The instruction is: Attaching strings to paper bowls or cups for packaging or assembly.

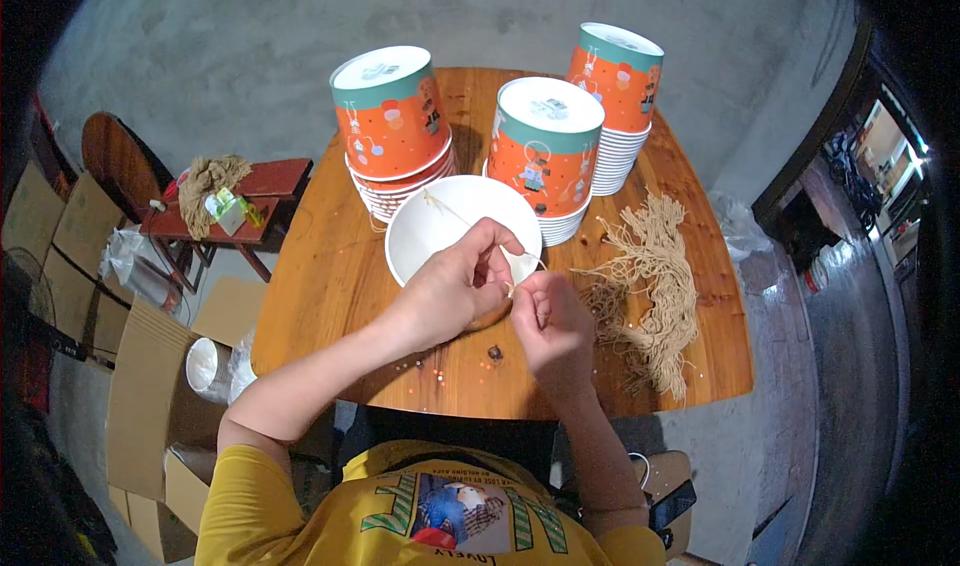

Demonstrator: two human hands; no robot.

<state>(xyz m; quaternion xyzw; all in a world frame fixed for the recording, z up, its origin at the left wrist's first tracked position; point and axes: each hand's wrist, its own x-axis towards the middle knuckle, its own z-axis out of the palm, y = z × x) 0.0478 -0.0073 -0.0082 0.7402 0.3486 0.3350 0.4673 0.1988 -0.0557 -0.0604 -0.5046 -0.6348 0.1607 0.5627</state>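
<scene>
A white paper bucket (pixel 415 236) sits in front of me, its open mouth tilted toward me. A thin pale string (pixel 452 214) crosses that mouth and runs to my fingers at the near rim. My left hand (pixel 465 281) is closed, pinching the string with thumb and fingertips over the rim. Right beside it, my right hand (pixel 550 326) is closed on the string too, fingertips pressed together. The two hands almost touch. My fingers partly hide the rim and where the string ends.
Stacks of upside-down orange and green paper buckets (pixel 390 116), (pixel 547 146), (pixel 618 81) stand behind on the wooden table (pixel 320 306). A bundle of tan strings (pixel 655 301) lies at the right. Small pale bits dot the near edge. Left are a red bench (pixel 285 176) and cardboard boxes (pixel 150 396).
</scene>
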